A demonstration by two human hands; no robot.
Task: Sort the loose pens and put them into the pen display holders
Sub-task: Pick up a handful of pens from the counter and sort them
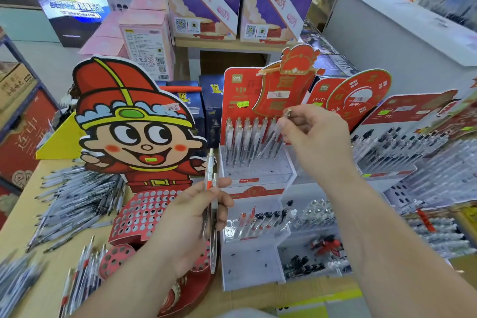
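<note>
The right hand [312, 142] pinches a clear pen with a gold cap [287, 113] between thumb and fingertips, near its top end. The pen is tilted, tip down toward seven o'clock, over the upper tier of the clear stepped holder [255, 175]. Gripping high on the barrel probably leaves the lower length free to be steered into a socket. Whether the tip is already seated I cannot tell, as the standing pens cover it.

This pen matches the row of gold-capped pens [245, 137] already upright in that tier, at nine o'clock of the right hand, so the sorting looks to go by type. The black-capped pens [268, 217] sit apart in the lower tier, at six o'clock of that row.

The left hand [191, 217] grips a small bundle of pens [212, 188] upright, fingers curled round the barrels and caps pointing to twelve o'clock. It hovers just at nine o'clock of the holder, probably as a ready stock for the right hand to draw from.

The unsorted supply, a loose pile of pens [77, 199], lies flat on the table [15, 224], at nine o'clock of the left hand. Between pile and clear holder stands a cartoon-figure holder [144, 212], its red perforated base showing no pens. Much of the task appears to remain.
</note>
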